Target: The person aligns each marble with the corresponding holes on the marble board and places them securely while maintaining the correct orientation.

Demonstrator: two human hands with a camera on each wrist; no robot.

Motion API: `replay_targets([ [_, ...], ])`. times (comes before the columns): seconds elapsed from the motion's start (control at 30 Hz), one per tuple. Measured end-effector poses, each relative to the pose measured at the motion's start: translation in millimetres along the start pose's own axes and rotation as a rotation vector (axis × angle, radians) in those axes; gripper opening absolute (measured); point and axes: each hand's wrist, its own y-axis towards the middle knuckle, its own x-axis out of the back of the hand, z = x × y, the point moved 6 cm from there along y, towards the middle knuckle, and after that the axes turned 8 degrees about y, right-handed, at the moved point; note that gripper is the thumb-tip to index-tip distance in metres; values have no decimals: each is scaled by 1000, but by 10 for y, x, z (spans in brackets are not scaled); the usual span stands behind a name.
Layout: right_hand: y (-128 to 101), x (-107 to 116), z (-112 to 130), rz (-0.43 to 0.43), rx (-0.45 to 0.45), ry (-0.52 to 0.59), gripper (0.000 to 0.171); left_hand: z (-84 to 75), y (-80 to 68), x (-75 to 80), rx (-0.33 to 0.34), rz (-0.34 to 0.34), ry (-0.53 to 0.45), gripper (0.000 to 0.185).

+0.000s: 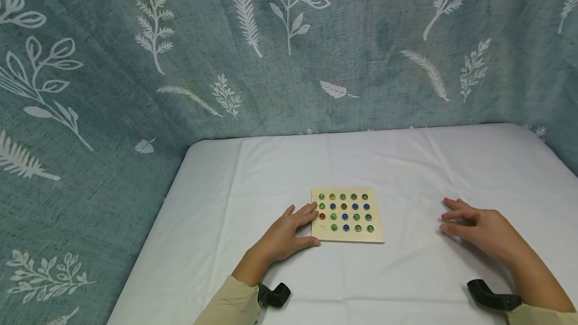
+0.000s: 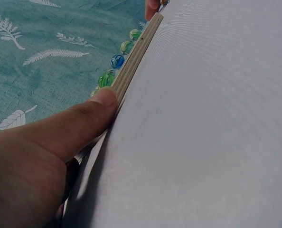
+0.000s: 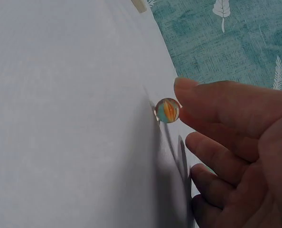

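A pale wooden board lies flat on the white cloth, its round hollows holding rows of green, blue, amber and red-brown glass marbles. The front-left hollow holds no marble. My left hand rests spread at the board's left side, straight fingers on its left edge and thumb against its front-left corner. Well to the right, my right hand hovers low with thumb and fingers apart. In the right wrist view, a clear marble with an orange swirl sits at the cloth, right at its fingertips; the head view hides it.
White cloth with fold lines covers the table. Behind and to the left hangs a blue-green curtain with white leaf prints. Each wrist carries a black camera mount by a beige sleeve.
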Motion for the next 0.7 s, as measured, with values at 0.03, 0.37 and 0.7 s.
replay_targets([
  [0.03,-3,-2,-12,-1,-5,-2,61,-1,-2,-1,-3,-1,-3,75],
  [0.37,-20,-20,-49,-15,12,14,57,-1,-4,-2,-13,-9,-4,75],
  [0.7,-28,-35,-48,-33,32,16,48,11,4,2,-1,-2,-2,76],
])
